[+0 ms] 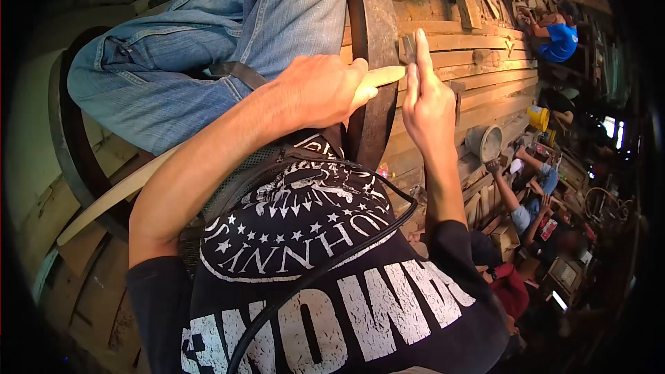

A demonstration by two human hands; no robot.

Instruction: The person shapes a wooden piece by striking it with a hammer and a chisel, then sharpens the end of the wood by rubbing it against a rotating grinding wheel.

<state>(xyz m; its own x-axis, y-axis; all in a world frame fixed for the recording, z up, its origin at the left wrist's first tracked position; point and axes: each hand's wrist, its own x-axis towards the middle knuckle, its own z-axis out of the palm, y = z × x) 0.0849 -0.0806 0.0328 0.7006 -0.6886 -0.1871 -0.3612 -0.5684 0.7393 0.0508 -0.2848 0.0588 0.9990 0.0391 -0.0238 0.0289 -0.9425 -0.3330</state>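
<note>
My left hand is closed in a fist around a pale wooden strip, whose rounded end sticks out past the fingers. A longer pale length of wood shows beneath my left forearm; whether it is the same piece is hidden. My right hand is just beyond the strip's end, index finger stretched out along a small flat metal blade and thumb against it. The blade's far side is partly covered by the fingers. Both hands are over a curved dark metal band.
My jeans-covered leg is bent at upper left, beside another dark metal hoop. Wooden planks make up the floor. A metal bucket and a yellow bucket stand rightward. Several people sit nearby, one in a blue shirt.
</note>
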